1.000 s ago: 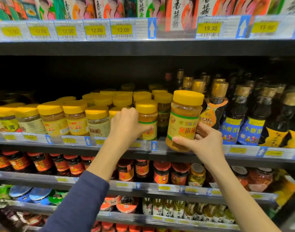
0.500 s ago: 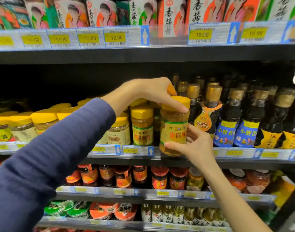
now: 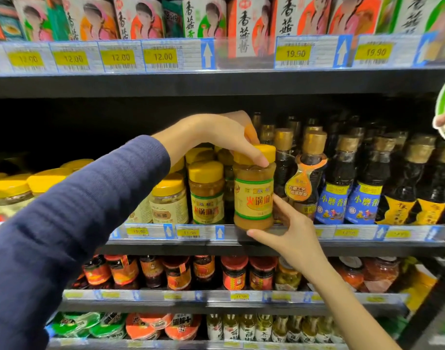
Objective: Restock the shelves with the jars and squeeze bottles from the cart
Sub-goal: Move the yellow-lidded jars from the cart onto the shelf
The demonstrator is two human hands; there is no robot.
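Jar (image 3: 253, 195) upright at shelf (image 3: 279, 246) front edge; left hand (image 3: 226, 137) grips lid, right hand (image 3: 296, 238) cups base.

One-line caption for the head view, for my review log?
Both hands seat a yellow-lidded sauce jar at the shelf edge: left hand on the lid, right hand at the base.
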